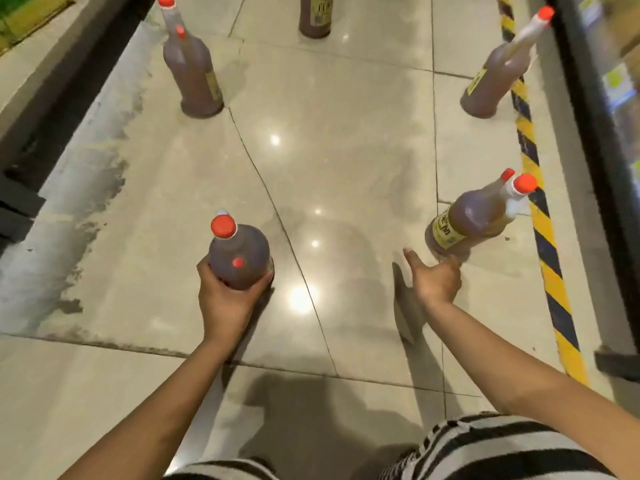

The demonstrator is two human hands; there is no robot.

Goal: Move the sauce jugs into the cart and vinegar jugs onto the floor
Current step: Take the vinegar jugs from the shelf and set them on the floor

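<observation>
The biggest thing is the tiled floor (346, 168), and vinegar jugs are being stood on it. No cart is seen. Three brown jugs with red caps are stood far away: the far left jug (192, 74), the far middle jug (315, 15) and the far right jug (491, 77). The near right jug (467, 220) is stood on the floor too. The near left jug (239, 258) is gripped low around its body by the left hand (225, 296), with fingers curled on both sides. Whether its bottom is on the floor cannot be told. The right hand (434, 278) is spread open just beside the near right jug, and nothing is held in it.

It seems the near left jug is being set down. Next, it must be stood flat before the fingers are let go.

A dark shelf base (69, 84) is found along the left, and a glass case (609, 98) along the right. A yellow and black line (540, 230) is laid beside the right jugs. Lots of open room is left in the middle.
</observation>
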